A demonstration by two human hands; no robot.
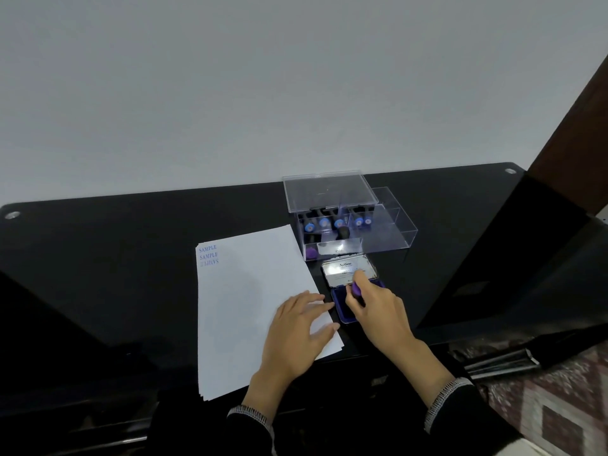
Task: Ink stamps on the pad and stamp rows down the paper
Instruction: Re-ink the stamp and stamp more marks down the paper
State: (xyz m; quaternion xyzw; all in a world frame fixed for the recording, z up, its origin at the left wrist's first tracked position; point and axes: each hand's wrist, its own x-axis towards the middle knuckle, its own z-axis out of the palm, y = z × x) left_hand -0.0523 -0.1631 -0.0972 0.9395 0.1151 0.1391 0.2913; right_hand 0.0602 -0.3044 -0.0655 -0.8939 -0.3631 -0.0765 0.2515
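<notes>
Mostly a glossy black table [131, 258] against a plain pale wall [230, 77]; dark wood edge at far right, patterned floor at near right. White paper [250, 297] lies mid-table, a small stack, with three blue "SAMPLE" prints [208, 255] at its far left corner, the third upside down. Clear box [348, 222] with its lid up sits just beyond the paper's far right corner, several stamps inside. Ink pad [342, 307] lies right of the paper, touching its edge, metal lid [348, 269] open toward the box. Left hand [296, 330] rests flat on the paper's right edge, fingers straight and spread, gripping nothing. Right hand [375, 307] curls its fingers round a purple-topped stamp [357, 288], held down on the pad.
</notes>
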